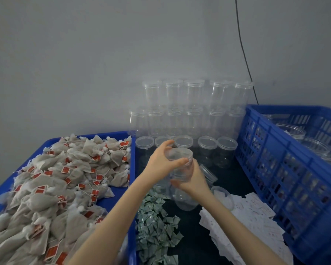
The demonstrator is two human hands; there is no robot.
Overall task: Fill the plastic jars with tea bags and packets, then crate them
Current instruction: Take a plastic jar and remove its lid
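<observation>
Heaped paper tea bags [52,186] fill the blue plastic tray [111,135] at lower left; stacked clear plastic jars [187,111] stand centre, against the wall; the blue slatted crate [287,169] sits right; small folded packets [157,226] lie bottom centre.

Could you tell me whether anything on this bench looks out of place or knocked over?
Two clear jars lie on their sides on the dark bench: one just right of the hands, one nearer, beside the white packets. The stacked jars by the wall stand upright. Nothing looks spilled or damaged.
</observation>
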